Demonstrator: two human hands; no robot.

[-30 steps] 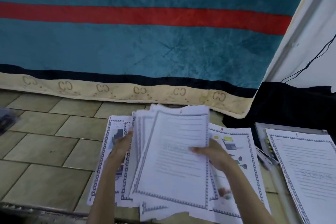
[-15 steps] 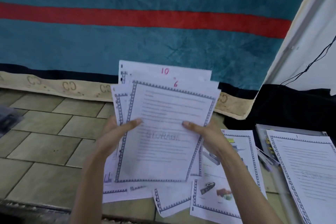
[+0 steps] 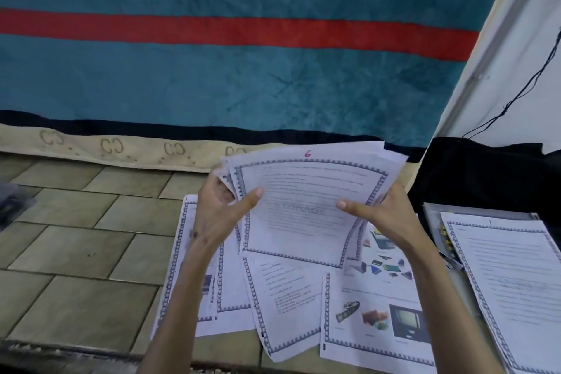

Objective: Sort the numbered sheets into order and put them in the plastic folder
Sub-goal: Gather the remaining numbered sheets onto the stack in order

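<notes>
Where sheets [image 3: 285, 310] lie, tiled floor [image 3: 79, 246]

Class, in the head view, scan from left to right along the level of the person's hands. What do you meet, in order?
Bare floor tiles → left hand → held stack with sheet 6 on top → right hand → sheet marked 1 lying on the plastic folder.

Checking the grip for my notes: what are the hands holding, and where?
A stack of sheets, sheet 6 on top: left hand grips its left edge, right hand its right edge.
</notes>
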